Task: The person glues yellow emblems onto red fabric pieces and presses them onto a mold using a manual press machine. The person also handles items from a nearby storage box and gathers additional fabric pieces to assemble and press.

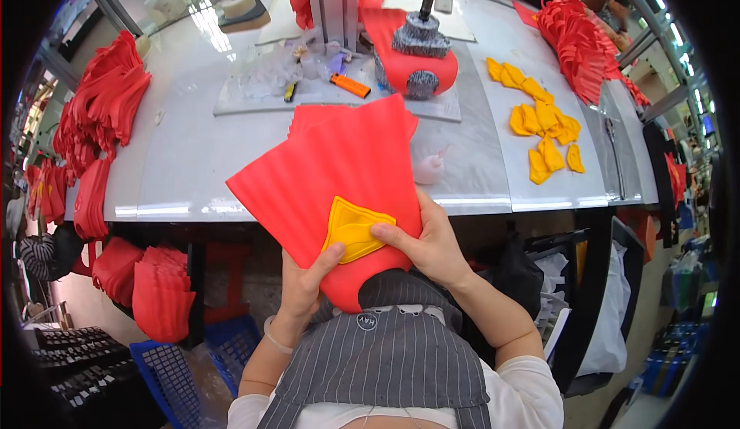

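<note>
A red, softly ridged sheet piece (331, 159) with a rounded, notched lower end is held up in front of my apron, over the table's near edge. On its lower part lies a yellow, stitched-edge patch (351, 228). My left hand (304, 279) grips the red piece's lower left side, its thumb on the patch's lower corner. From the right, my right hand (432, 248) grips the same piece, its thumb pressing the patch's right end. Most of my fingers are hidden behind the red piece. More red pieces (308, 117) show just behind its upper edge.
Yellow patches (547, 124) lie at the table's right. Red pieces are heaped at left (108, 105) and far right (570, 43). Beyond my hands, a board (254, 105) carries an orange cutter (351, 84) and a press-like fixture (420, 40). Blue crates (166, 371) stand below left.
</note>
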{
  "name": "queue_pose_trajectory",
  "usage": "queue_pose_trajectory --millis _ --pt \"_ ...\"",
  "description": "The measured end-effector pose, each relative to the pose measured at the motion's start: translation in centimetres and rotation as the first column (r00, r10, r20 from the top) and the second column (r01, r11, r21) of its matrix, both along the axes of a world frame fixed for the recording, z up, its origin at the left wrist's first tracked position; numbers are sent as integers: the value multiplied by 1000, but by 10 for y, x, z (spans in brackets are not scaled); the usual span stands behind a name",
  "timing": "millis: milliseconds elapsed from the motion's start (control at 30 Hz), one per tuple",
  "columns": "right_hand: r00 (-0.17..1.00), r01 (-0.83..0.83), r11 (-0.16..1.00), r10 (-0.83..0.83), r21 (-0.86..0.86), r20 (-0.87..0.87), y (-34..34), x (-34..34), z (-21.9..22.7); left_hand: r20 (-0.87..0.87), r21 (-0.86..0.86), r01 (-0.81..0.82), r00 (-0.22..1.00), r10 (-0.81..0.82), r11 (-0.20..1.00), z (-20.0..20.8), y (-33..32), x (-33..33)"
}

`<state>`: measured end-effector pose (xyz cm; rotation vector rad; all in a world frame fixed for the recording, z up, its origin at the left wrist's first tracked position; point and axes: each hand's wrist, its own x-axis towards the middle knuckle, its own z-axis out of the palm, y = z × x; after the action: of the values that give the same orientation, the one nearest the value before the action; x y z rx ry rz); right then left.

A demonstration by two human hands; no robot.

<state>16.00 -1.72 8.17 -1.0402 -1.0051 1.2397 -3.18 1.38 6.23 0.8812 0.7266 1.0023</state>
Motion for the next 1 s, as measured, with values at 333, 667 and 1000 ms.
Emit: queue_pose_trajectory --millis 333,667,1000 --pt "982 -92 995 85 -33 -171 -23 7 26 144 -53 160 978 -151 986 24 -7 5" --pt "994 -105 990 105 91 10 -26 26 61 134 11 134 982 -135 991 49 -18 23" --pt "988 -48 985 23 165 153 -14 37 71 229 61 112 966 -123 992 58 2 42"
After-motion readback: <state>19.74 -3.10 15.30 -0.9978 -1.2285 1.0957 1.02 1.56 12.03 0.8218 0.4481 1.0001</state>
